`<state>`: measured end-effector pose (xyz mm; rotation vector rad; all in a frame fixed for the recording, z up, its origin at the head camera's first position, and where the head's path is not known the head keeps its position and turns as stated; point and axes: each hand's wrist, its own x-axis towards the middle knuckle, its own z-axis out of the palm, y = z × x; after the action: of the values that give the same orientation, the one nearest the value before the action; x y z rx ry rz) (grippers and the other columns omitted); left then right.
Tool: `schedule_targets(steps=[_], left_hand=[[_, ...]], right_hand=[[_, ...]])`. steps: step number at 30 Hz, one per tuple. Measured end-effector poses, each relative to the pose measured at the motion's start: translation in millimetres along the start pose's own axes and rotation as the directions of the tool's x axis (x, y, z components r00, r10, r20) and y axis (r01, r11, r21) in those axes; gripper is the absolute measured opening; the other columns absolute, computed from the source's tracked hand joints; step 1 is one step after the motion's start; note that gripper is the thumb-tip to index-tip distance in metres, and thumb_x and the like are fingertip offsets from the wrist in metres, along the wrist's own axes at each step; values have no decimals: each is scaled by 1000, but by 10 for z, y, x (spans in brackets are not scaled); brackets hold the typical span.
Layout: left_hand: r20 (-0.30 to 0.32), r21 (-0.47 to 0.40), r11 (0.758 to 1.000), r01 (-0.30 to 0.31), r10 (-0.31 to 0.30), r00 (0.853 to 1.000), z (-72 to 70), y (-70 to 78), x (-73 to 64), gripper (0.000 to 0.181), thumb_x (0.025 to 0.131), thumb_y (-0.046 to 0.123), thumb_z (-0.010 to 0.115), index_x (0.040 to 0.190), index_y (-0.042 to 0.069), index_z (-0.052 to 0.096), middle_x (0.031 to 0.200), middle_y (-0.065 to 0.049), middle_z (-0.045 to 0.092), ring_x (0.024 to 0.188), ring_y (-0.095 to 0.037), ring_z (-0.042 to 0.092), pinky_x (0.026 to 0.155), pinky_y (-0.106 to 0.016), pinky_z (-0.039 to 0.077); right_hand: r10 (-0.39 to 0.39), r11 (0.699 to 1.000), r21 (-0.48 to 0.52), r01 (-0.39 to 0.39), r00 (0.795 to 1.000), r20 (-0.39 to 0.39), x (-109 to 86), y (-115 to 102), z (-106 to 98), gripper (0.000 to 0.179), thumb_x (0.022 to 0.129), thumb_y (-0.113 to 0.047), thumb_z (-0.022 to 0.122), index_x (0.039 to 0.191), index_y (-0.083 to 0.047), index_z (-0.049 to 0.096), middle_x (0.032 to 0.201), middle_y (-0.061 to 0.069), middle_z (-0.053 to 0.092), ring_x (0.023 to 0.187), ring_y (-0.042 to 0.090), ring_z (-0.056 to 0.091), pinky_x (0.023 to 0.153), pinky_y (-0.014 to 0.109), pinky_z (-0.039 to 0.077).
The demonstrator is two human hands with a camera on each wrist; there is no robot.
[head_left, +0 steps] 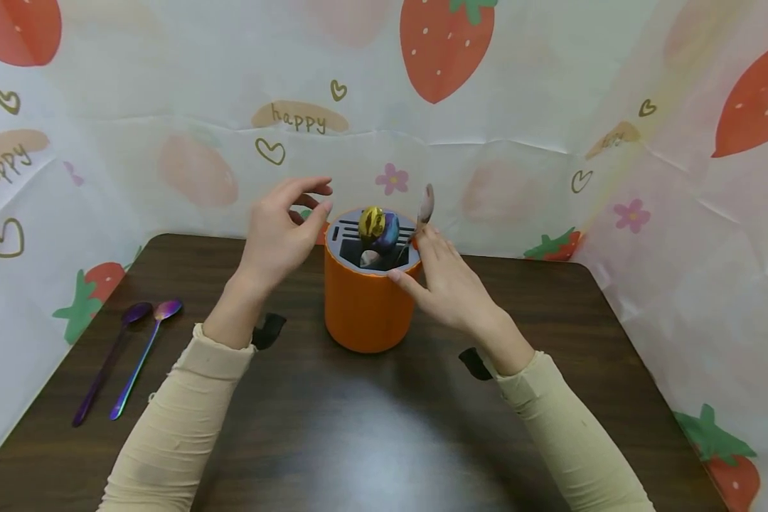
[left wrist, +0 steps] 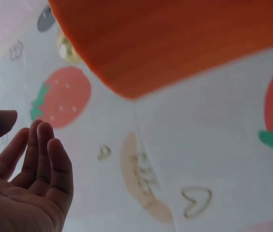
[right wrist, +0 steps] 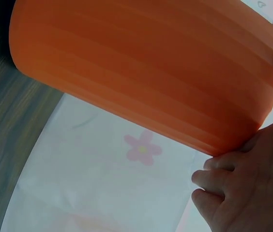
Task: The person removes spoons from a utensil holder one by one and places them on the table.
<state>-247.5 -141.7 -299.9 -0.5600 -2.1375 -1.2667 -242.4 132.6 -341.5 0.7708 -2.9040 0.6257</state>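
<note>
An orange utensil holder (head_left: 368,313) with a grey slotted top stands upright near the table's far edge. A gold spoon (head_left: 372,224) and a blue-purple spoon (head_left: 390,231) stick up from it, bowls upward. A silver spoon (head_left: 426,204) leans to the right in it, and a small silver piece (head_left: 369,259) shows in the front opening. My right hand (head_left: 451,284) grips the holder's upper right side, thumb at the front rim, fingers (right wrist: 214,181) round the back. Just left of the holder, my left hand (head_left: 281,231) hovers in the air with loosely bent fingers, holding nothing.
On the dark wooden table (head_left: 333,427), a dark purple spoon (head_left: 105,366) and a rainbow-coloured spoon (head_left: 139,363) lie side by side at the left. A strawberry-printed sheet (head_left: 518,85) hangs behind the table and along its sides.
</note>
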Motion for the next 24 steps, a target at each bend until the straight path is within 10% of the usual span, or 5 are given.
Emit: schedule_targets(steps=[12, 24], left_hand=[[163, -29, 996, -90, 93, 982, 444, 252, 240, 33, 101, 9, 68, 133, 3, 69, 119, -11, 70, 96, -22, 66, 76, -34, 56], [349, 40, 997, -68, 50, 936, 705, 365, 480, 35, 102, 13, 67, 136, 5, 67, 122, -10, 71, 99, -22, 70, 86, -33, 58]], right_hand=[[-16, 1000, 2, 16, 1000, 7, 18, 2, -5, 95, 103, -71, 36, 166, -14, -7, 174, 8, 1, 161, 25, 3, 130, 46, 7], [10, 1000, -5, -10, 1000, 27, 5, 9, -13, 95, 104, -70, 37, 167, -11, -2, 174, 10, 1, 161, 24, 2, 130, 44, 5]])
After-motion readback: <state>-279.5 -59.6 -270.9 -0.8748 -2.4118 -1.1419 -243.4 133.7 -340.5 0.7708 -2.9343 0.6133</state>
